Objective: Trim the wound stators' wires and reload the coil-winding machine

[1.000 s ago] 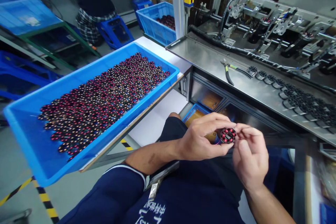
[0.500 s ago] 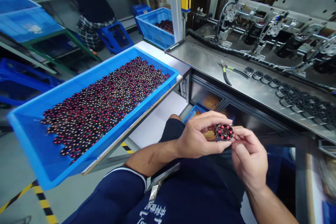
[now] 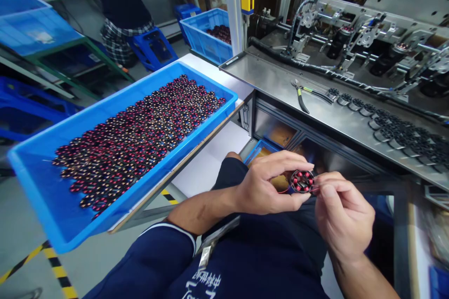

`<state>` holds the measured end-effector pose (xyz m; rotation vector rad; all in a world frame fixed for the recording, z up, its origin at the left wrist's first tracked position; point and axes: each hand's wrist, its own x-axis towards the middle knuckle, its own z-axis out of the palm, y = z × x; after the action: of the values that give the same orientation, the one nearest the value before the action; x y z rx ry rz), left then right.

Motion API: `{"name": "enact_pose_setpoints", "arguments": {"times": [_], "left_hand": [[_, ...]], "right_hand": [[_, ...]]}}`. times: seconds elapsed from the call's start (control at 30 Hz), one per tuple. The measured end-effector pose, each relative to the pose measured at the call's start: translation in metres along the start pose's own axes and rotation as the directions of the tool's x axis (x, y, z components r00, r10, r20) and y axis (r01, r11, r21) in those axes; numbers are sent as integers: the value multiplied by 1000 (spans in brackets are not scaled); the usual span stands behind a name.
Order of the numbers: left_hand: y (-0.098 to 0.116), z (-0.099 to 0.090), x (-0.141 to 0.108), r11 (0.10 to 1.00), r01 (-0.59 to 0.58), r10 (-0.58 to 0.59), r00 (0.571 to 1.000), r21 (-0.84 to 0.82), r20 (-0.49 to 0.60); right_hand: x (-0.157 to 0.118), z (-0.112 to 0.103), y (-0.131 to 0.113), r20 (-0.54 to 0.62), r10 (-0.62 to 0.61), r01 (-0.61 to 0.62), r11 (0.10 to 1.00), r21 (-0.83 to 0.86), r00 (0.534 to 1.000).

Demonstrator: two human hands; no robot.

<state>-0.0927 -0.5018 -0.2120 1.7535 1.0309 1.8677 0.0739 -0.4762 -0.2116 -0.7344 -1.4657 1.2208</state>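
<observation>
A round motor stator [image 3: 302, 181] with red windings is held above my lap, its coil face turned up toward me. My left hand [image 3: 268, 181] grips it by the rim between thumb and fingers. A thin red wire [image 3: 283, 192] sticks out at the stator's left side. At its right edge, my right hand [image 3: 342, 210] has thumb and fingers pinched on a fine wire end [image 3: 316, 187]. To the left, a blue bin [image 3: 45, 196] holds many similar stators [image 3: 140, 135] in a layer.
On the metal bench ledge [image 3: 273, 77] lie green-handled cutters [image 3: 310, 96] and rows of stator cores [image 3: 396, 133]. Behind stands a winding machine [image 3: 351, 42]. Another blue bin [image 3: 206, 39] sits beyond the post, and a co-worker [image 3: 115, 4] is at the far table.
My right hand has moved slightly right and down, away from the stator's rim, and a wire now shows between them. The stator has shifted a little right and down in my left hand.
</observation>
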Motion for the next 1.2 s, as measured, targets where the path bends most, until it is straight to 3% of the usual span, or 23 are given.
{"name": "enact_pose_setpoints", "arguments": {"times": [0.17, 0.47, 0.67, 0.8, 0.93, 1.0, 1.1, 1.2], "left_hand": [[0, 2, 3, 999, -44, 44, 999, 11, -15], [-4, 1, -2, 985, 92, -91, 996, -149, 13], [-2, 2, -1, 986, 91, -93, 996, -138, -8], [0, 5, -1, 987, 85, -89, 996, -135, -25], [3, 6, -2, 966, 136, -144, 989, -219, -20], [7, 5, -1, 911, 248, -248, 968, -330, 43], [12, 4, 1, 760, 455, -412, 889, -464, 198], [16, 4, 3, 641, 580, -493, 813, -503, 310]], "right_hand": [[0, 0, -3, -23, -42, 40, 997, -70, 999], [8, -12, 0, 130, -165, 188, 963, -191, 978], [7, -6, 0, 116, -376, 394, 888, -239, 919], [-1, -2, -2, 167, -511, 538, 800, -267, 843], [3, -7, -1, 201, -530, 566, 788, -243, 824], [10, -14, -1, 203, -504, 540, 813, -217, 840], [24, -24, -4, 287, -429, 483, 862, -155, 857], [38, -29, -10, 454, -384, 462, 884, -69, 804]]}}
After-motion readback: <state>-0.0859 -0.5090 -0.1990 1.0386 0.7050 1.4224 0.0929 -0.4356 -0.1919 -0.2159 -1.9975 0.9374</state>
